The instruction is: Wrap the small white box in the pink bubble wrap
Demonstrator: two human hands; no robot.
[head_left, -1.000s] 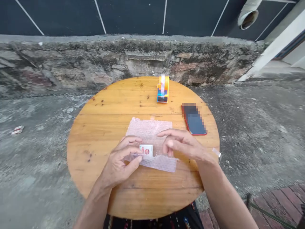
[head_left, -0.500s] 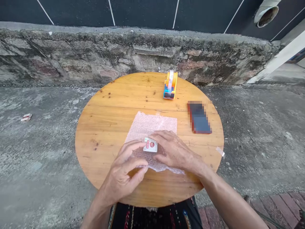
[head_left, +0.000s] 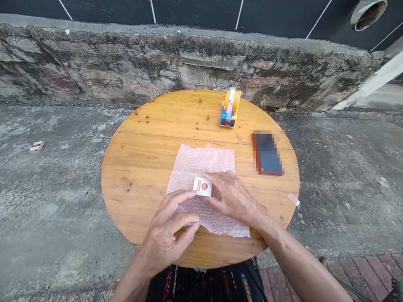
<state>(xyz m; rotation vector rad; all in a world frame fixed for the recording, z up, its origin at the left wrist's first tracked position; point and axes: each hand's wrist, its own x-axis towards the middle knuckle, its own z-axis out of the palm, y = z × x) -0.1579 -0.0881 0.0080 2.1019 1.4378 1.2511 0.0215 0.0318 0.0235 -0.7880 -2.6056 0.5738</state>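
Two bare hands meet over a small white carton with a red label and a round reddish emblem (head_left: 203, 186), which sits on, or just above, the middle of a rectangular sheet of translucent pinkish bubble wrap (head_left: 206, 161). The right hand (head_left: 234, 195) is the nearer: its fingers and thumb close on the carton's right side, one at the far edge, the other at the near edge. The left hand (head_left: 168, 230) lies to the near left, its index fingertip at or just beside the carton's near left corner, while thumb and another finger pinch the sheet's near edge. From this angle the carton's face looks almost square, so its long axis cannot be settled.

Materials: the carton is flat-faced and crisp-cornered, apparently of card; the sheet is thin, pliable and dimpled, with an uneven near border. Both lie over a round worktop of varnished yellow-brown planks with dark knots (head_left: 135, 155). Beyond stands a yellow and blue plastic tape dispenser (head_left: 231, 108); to the right lies a dark-screened phone with a red edge (head_left: 269, 157), its outline pixelated. One clear tape strip (head_left: 294, 199) overhangs the worktop's right rim.
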